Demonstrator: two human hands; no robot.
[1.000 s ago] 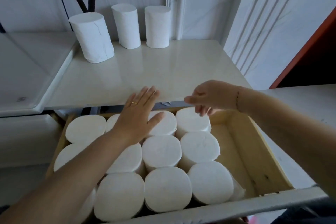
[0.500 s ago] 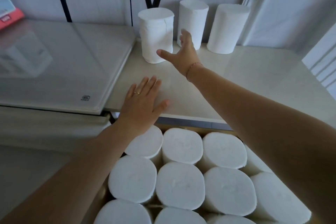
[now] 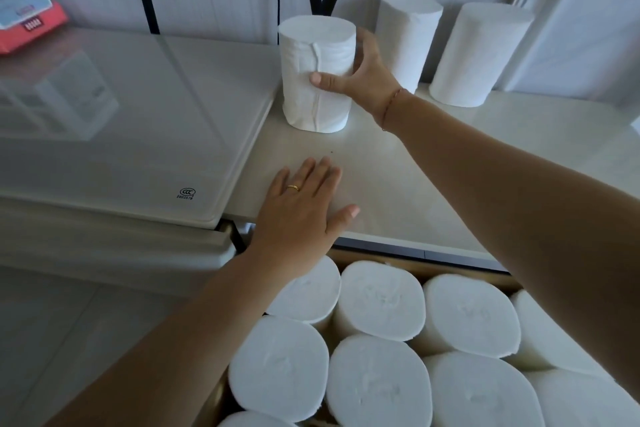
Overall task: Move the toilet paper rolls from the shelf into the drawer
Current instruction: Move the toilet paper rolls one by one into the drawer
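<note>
I am wrapping my right hand (image 3: 365, 74) around the nearest roll (image 3: 317, 73) on the shelf (image 3: 433, 177) to lift it; left hand (image 3: 304, 210) is resting flat, empty, bracing above the drawer (image 3: 433, 265).

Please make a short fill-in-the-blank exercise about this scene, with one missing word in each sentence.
1. On the shelf stand ____ upright rolls.
2. The right hand grips the ____ most roll of that row.
3. The left hand lies flat on the shelf and wears a ____ on one finger.

Missing words: three; left; ring
</note>
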